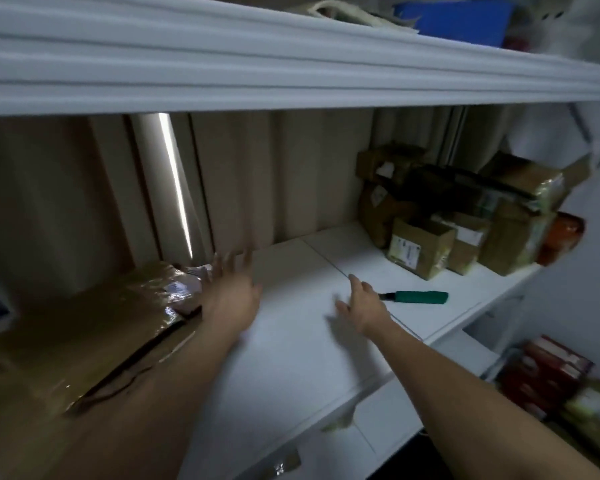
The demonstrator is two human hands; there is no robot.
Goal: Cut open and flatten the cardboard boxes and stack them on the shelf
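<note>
A flattened brown cardboard box with shiny tape lies on the left of the white shelf. My left hand hovers open beside its right edge, fingers spread, holding nothing. My right hand is open over the shelf's middle, fingers straight. Just right of it lies a knife with a green handle. Several unflattened cardboard boxes are piled at the shelf's far right.
A thick white upper shelf overhangs the work area, carrying a blue item and cloth. Beige curtains hang behind. Lower right, red packages sit on a lower level. Drawer fronts are below the shelf.
</note>
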